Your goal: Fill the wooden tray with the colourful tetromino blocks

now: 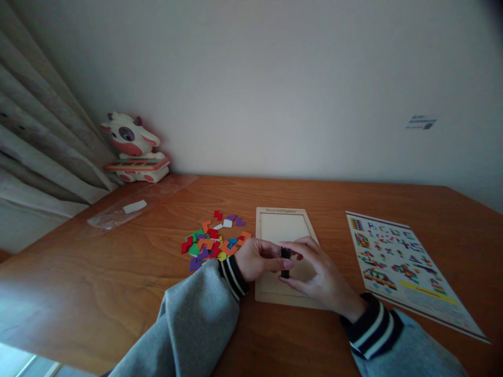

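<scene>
Between my two hands is a small black object (285,262), upright and too small to name for sure. My left hand (261,260) pinches it from the left with thumb and fingers. From the right, my right hand (316,269) grips its top and bottom between finger and thumb. Both hands are over a pale wooden puzzle board (285,222) with a raised frame, whose visible inside holds no pieces. Left of the board, close to my left wrist, lies a loose pile of coloured puzzle pieces (212,243) in red, orange, green, purple, blue, yellow and white.
A printed pattern sheet (404,262) lies on the wooden table (314,191) at the right. At the back left stands a toy cow with a keyboard (135,149), with a clear plastic bag (106,220) in front of it. A wall rises behind; a curtain (43,115) hangs left.
</scene>
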`<state>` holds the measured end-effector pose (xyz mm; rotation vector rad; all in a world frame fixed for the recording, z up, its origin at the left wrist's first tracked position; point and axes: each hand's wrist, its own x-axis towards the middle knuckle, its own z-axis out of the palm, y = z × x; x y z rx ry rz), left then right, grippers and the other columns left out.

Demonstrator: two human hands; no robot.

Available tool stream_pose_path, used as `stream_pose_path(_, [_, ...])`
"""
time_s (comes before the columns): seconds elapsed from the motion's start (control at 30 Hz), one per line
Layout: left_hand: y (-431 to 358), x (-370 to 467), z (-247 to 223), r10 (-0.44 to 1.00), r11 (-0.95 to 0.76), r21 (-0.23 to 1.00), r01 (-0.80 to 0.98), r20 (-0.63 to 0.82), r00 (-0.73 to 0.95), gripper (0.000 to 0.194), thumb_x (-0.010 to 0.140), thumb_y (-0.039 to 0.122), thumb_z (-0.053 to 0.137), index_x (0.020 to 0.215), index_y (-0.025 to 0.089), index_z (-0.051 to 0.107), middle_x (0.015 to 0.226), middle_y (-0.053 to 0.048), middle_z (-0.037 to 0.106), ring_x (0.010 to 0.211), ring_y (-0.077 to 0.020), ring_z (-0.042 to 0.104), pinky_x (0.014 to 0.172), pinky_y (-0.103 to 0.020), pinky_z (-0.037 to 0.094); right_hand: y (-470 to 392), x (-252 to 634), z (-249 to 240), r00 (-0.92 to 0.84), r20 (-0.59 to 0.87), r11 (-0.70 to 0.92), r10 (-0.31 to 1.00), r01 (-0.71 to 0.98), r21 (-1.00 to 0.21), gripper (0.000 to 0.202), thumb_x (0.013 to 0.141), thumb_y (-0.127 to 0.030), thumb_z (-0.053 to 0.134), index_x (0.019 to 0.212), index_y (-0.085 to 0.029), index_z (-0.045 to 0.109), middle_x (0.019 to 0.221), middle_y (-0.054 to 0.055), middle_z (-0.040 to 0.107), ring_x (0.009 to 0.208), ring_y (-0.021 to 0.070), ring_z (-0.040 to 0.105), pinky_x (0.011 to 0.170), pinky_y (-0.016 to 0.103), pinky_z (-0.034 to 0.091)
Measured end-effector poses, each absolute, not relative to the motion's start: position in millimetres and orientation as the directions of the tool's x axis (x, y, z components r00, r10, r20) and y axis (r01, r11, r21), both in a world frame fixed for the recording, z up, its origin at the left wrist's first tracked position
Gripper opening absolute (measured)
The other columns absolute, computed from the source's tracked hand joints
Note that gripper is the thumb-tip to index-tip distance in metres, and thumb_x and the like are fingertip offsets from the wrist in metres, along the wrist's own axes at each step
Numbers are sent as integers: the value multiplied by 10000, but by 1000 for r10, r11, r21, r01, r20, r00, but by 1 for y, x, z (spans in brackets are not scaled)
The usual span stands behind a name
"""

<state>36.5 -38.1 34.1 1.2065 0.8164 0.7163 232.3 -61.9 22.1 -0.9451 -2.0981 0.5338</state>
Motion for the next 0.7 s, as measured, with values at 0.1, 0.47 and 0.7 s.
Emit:
stream_pose_path(0.1, [-38, 37, 32, 840, 206, 977, -57, -146, 522, 432, 577, 442, 885, 836, 116, 770, 740, -39, 710, 586, -83, 543, 587, -211, 420, -62, 233, 22, -435, 464, 633, 772, 457, -625, 597, 771, -255, 768, 1311, -297, 516, 1072, 57, 546, 957, 214, 569, 840, 376, 538])
stream_pose_path(0.47, [-33, 35, 29, 843, 220, 975, -22, -179, 507, 486, 579, 482, 872, 893, 125, 773, 806, -65, 734, 605, -93, 575, 571, -202, 446, -60, 234, 22, -424, 472, 633, 773, 467, -617, 625, 788, -337, 764, 1355, -313, 502, 1045, 58, 556, 945, 219, 587, 839, 388, 556])
stream_pose_path(0.7, [-28, 31, 33, 906, 198, 979, -40, -167, 388, 507, 595, 508, 860, 906, 120, 764, 819, -80, 743, 637, -108, 618, 595, -205, 456, -58, 235, 24, -347, 495, 604, 797, 491, -628, 659, 810, -435, 729, 1396, -296, 463, 1096, 74, 578, 909, 211, 602, 805, 391, 575])
